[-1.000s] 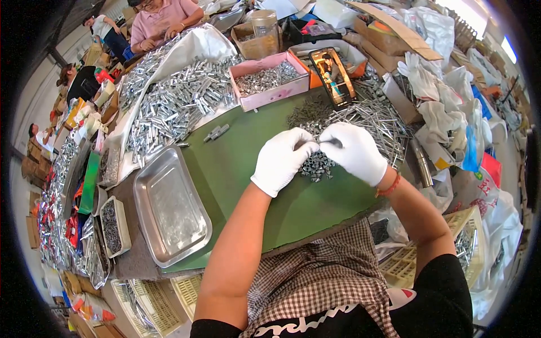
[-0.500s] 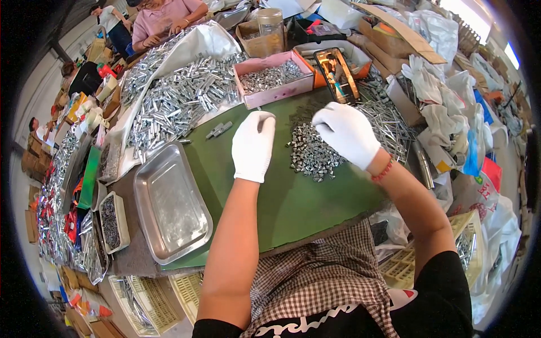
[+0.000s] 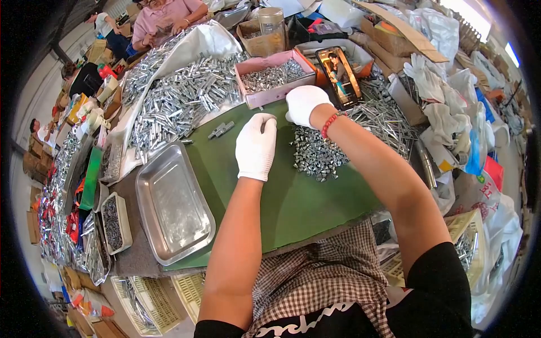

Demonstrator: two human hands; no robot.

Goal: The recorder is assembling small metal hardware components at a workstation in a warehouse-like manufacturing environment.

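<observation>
My left hand (image 3: 256, 147), in a white glove, is closed in a fist over the green mat (image 3: 282, 214). Whatever it may hold is hidden. My right hand (image 3: 307, 106), also gloved, has its fingers curled together in front of the pink box (image 3: 277, 93) of small metal parts. Its fingertips face my left hand, and their contents cannot be made out. Below my right wrist lies a heap of small shiny metal pieces (image 3: 318, 158). A few short metal cylinders (image 3: 221, 130) lie on the mat to the left of my left hand.
An empty steel tray (image 3: 174, 203) stands at left, beside a small bin of dark parts (image 3: 115, 222). Behind it spreads a large pile of metal tubes (image 3: 174, 101). A phone (image 3: 339, 76) leans at the back, near thin metal rods (image 3: 383, 127). Another person (image 3: 163, 25) works at far left.
My right hand has moved left and away from me, from above the heap of small pieces to beside the pink box. My left hand has stayed nearly in place, still closed.
</observation>
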